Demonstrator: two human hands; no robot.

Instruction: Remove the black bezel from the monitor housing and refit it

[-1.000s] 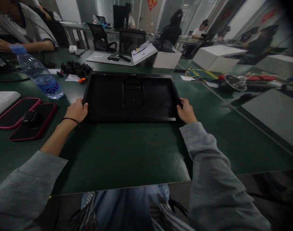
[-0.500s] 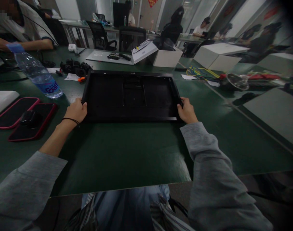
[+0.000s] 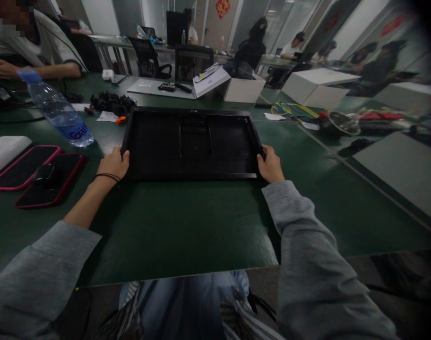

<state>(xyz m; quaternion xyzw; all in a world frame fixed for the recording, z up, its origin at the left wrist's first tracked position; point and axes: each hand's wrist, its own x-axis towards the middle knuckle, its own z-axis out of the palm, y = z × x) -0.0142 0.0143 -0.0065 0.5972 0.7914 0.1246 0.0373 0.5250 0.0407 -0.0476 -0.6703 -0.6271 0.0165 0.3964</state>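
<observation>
A black rectangular casing (image 3: 148, 141), shaped like a monitor's shell with raised rims and a slotted panel in its middle, lies across the green table (image 3: 187, 226) before me. My left hand (image 3: 113, 163) grips its left rim, thumb on top and fingers hidden behind the edge. At the right rim, my right hand (image 3: 271, 164) holds the near corner area the same way. Whether the casing's underside touches the tabletop everywhere, I cannot tell.
Left of the casing stand a tilted-looking water bottle (image 3: 64, 113) and two pink-edged phones (image 3: 68, 174), one bearing a small black object (image 3: 44, 175). Behind are black gear (image 3: 112, 104) and white boxes (image 3: 244, 89). Cables (image 3: 289, 111) lie at right. A person (image 3: 52, 47) sits far left.
Both hands keep their hold on the casing, which stays almost in place. The view has shifted slightly, so the background sits a little lower.
</observation>
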